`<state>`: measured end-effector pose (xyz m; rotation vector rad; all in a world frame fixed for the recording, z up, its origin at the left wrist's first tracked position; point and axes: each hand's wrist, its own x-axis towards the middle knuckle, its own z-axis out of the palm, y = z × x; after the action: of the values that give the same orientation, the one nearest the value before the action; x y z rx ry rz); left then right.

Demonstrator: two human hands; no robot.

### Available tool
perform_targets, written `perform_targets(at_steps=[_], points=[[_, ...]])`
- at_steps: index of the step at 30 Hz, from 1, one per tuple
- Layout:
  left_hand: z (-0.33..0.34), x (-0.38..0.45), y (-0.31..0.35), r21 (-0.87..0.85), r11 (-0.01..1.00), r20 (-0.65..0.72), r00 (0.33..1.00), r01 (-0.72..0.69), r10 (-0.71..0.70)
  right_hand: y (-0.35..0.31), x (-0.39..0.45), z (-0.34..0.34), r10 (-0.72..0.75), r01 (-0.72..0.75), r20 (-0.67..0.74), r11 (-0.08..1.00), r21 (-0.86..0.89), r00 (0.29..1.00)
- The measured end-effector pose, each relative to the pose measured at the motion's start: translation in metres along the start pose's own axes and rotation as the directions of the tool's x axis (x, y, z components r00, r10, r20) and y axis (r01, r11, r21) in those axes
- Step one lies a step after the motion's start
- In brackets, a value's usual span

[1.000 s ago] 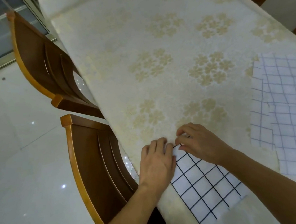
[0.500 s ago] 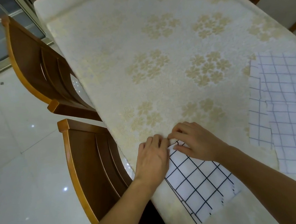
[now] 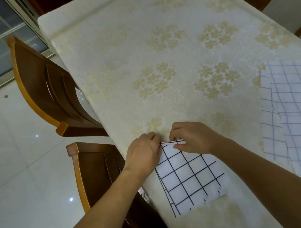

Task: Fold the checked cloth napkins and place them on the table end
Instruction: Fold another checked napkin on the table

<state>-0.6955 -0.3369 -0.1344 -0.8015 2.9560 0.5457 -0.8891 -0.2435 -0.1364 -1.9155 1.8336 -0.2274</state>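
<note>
Bench (image 3: 167,44): long, covered in a cream cloth with pale gold flower clusters; two wooden chairs (image 3: 51,90) along its left side, pale tiled floor beyond. Black-checked napkin (image 3: 191,179): folded, lying at the near left edge. Left hand (image 3: 144,154) and right hand (image 3: 194,139): fingers pinched together on the napkin's far edge. Blue-checked napkins (image 3: 296,114): overlapping, flat at the right edge, well apart.

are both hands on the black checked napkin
Yes, the left hand and right hand both pinch the far edge of the black checked napkin.
</note>
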Motion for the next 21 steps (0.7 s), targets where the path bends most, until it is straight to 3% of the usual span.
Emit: perform_targets(at_steps=[6, 15, 18, 21], points=[[-0.008, 0.007, -0.006, 0.05, 0.998, 0.007, 0.999, -0.04, 0.039, -0.001, 0.024, -0.016, 0.1, -0.102, 0.231, 0.995, -0.005, 0.968], [-0.018, -0.001, 0.012, 0.031, 0.997, 0.119, 0.991, 0.065, -0.069, -0.01, 0.011, -0.026, 0.098, -0.064, 0.285, 0.99, -0.126, 0.954], [-0.022, -0.01, 0.023, 0.058, 0.996, 0.114, 0.99, 0.073, -0.079, -0.014, -0.006, -0.025, 0.024, 0.018, 0.218, 0.982, -0.187, 0.976], [-0.029, -0.027, 0.034, 0.066, 0.994, 0.114, 0.989, 0.086, -0.093, -0.017, -0.027, -0.014, -0.106, 0.102, -0.009, 0.972, -0.211, 0.994]])
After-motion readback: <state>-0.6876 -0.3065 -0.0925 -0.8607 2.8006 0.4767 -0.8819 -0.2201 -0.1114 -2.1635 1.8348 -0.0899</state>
